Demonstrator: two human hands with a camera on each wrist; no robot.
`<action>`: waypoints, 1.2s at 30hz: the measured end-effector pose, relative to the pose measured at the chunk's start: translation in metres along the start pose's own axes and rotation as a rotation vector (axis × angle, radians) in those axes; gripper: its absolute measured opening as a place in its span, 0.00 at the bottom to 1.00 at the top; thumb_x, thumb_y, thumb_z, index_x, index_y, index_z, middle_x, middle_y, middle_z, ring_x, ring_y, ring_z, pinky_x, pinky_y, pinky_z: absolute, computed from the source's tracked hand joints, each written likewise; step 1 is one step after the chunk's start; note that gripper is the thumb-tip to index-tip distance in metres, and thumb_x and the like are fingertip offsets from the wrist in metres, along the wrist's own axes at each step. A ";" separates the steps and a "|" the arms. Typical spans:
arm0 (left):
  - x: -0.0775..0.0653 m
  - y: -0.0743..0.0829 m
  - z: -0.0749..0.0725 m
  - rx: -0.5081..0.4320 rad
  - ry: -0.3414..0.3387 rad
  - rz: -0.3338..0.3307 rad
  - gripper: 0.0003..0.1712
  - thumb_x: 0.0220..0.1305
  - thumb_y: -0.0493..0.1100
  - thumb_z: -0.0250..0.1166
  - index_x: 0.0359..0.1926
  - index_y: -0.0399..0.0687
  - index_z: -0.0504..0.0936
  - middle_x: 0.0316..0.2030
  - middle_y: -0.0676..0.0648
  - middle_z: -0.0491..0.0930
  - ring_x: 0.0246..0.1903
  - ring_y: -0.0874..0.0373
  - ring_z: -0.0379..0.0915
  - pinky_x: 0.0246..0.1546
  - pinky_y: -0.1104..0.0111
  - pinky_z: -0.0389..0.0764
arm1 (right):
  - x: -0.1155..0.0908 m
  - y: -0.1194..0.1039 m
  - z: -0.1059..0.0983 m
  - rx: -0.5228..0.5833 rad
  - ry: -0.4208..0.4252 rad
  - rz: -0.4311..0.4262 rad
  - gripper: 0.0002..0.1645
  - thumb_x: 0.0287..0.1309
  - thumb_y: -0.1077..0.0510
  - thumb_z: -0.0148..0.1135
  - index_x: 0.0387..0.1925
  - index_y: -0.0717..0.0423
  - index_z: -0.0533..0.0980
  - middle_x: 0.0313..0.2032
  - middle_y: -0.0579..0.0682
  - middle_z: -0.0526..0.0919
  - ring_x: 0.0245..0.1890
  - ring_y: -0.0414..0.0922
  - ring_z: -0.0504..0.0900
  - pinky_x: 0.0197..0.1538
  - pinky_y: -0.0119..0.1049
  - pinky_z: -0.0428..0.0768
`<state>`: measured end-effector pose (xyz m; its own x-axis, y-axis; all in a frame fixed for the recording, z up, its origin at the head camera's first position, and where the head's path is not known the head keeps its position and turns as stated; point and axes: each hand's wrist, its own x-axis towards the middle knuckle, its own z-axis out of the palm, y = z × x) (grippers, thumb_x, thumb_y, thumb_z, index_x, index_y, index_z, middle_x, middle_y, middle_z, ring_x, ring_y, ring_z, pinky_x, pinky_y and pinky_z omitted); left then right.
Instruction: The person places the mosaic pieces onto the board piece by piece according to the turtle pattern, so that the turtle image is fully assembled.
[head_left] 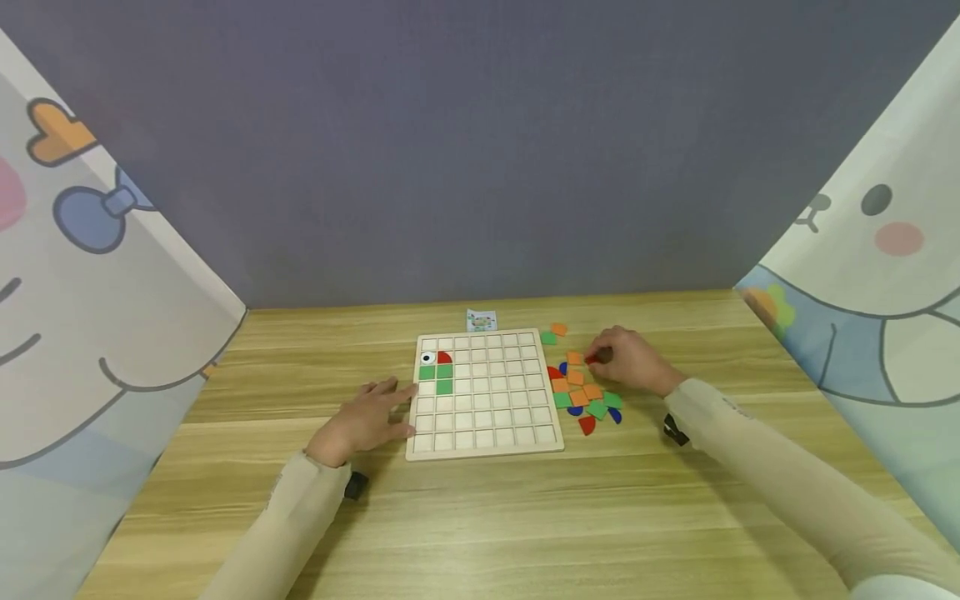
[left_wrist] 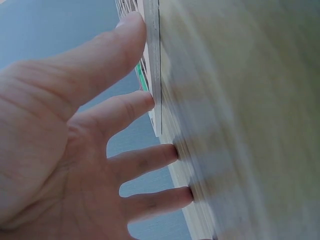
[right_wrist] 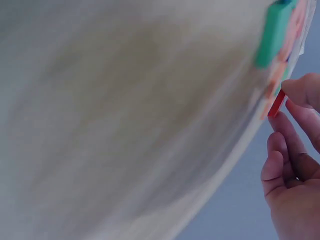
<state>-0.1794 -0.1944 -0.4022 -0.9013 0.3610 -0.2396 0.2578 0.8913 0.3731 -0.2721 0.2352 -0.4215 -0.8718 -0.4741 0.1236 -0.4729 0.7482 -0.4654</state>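
A wooden grid board lies flat on the table. Near its upper left corner sit a white eye tile, a red quarter-circle tile and several green square tiles. My left hand is spread at the board's left edge; in the left wrist view its thumb and index fingertip touch the rim, the other fingers reaching the table. Right of the board, my right hand pinches a small red tile between thumb and fingers. The red tile's full outline is hidden by the fingers.
Loose orange tiles, green tiles, blue tiles and red tiles lie scattered right of the board. A small printed card is behind the board. A grey partition rises at the table's back.
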 end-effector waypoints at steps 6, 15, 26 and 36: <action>0.000 -0.001 0.000 0.005 0.006 -0.006 0.40 0.61 0.51 0.65 0.71 0.51 0.60 0.69 0.32 0.50 0.64 0.25 0.43 0.48 0.27 0.54 | 0.011 -0.035 0.005 0.087 -0.035 -0.089 0.11 0.53 0.64 0.67 0.40 0.56 0.83 0.37 0.46 0.79 0.33 0.45 0.71 0.35 0.40 0.75; -0.002 -0.001 0.001 0.007 0.007 -0.010 0.40 0.61 0.52 0.65 0.71 0.51 0.60 0.69 0.32 0.50 0.64 0.25 0.43 0.49 0.28 0.54 | 0.038 -0.097 0.035 0.086 -0.127 -0.370 0.08 0.53 0.67 0.67 0.36 0.55 0.83 0.37 0.42 0.81 0.39 0.42 0.74 0.64 0.44 0.61; 0.002 0.001 0.000 0.032 0.002 -0.023 0.40 0.60 0.53 0.65 0.71 0.52 0.62 0.69 0.32 0.52 0.64 0.26 0.46 0.47 0.27 0.56 | 0.067 -0.152 0.073 0.061 -0.283 -0.516 0.08 0.55 0.65 0.66 0.36 0.51 0.83 0.36 0.39 0.80 0.39 0.40 0.73 0.50 0.32 0.71; 0.005 0.001 0.000 0.044 -0.015 -0.036 0.41 0.61 0.54 0.64 0.71 0.52 0.60 0.69 0.33 0.51 0.64 0.27 0.45 0.47 0.27 0.57 | 0.079 -0.166 0.088 0.067 -0.321 -0.579 0.16 0.56 0.74 0.58 0.33 0.51 0.83 0.37 0.39 0.81 0.42 0.35 0.72 0.50 0.26 0.71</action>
<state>-0.1835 -0.1920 -0.4027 -0.9049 0.3322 -0.2660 0.2405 0.9149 0.3244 -0.2506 0.0325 -0.4118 -0.3928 -0.9133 0.1078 -0.8356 0.3055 -0.4567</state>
